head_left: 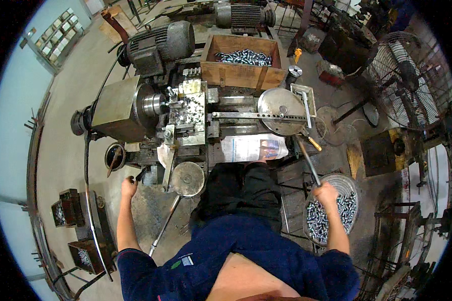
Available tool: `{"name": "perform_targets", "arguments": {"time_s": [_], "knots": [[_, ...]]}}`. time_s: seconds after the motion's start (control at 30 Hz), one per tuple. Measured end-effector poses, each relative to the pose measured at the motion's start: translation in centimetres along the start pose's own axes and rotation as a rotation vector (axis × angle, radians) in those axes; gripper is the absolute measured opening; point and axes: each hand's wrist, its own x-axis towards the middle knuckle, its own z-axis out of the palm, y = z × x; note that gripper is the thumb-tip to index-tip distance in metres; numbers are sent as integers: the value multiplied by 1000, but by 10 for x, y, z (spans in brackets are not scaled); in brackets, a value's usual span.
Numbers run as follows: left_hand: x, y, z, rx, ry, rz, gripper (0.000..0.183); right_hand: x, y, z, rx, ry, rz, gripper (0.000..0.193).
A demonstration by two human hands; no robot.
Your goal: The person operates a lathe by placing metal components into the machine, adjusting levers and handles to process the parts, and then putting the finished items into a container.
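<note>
A worker in a dark blue short-sleeved shirt (221,246) sits at a grey metal turning machine (118,108), the right hand (326,194) closed firmly around a long, straight steel bar (309,163). The bar lies to the worker's right, slanting from the lower edge of a flat, round steel disc (281,103) to the fist, above a round, pale basket (342,183) of small, shiny metal pieces (316,223). Its joint with the disc cannot be made out. On the other side, the left hand (129,186) is at a short black handle (141,173); whether the fingers grip it or merely rest there, one cannot tell.

Working the bar well would seem to call for a full wrap near its end, for leverage, and a smooth, even pull rather than a jerk, with the left hand kept well away from the bright steel spindle (153,104). Knuckles should also have room above the basket's rim.

Print and a colour picture cover a white paper sheet (253,148) spread before the worker's lap, and a small pale badge (187,260) beside a green mark (176,264) sits on the shirt; lettering on both is too small to read reliably.
</note>
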Motion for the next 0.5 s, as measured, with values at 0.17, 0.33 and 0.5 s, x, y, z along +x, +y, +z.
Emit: {"name": "perform_targets", "arguments": {"time_s": [0.17, 0.33, 0.5], "knots": [[19, 3, 5, 160, -15, 140, 39, 100, 38, -35, -140, 109, 237, 41], [25, 23, 78, 149, 66, -119, 44, 175, 29, -59, -134, 194, 291, 38], [27, 1, 92, 311, -133, -22, 50, 200, 20, -65, -204, 281, 300, 33]]}}
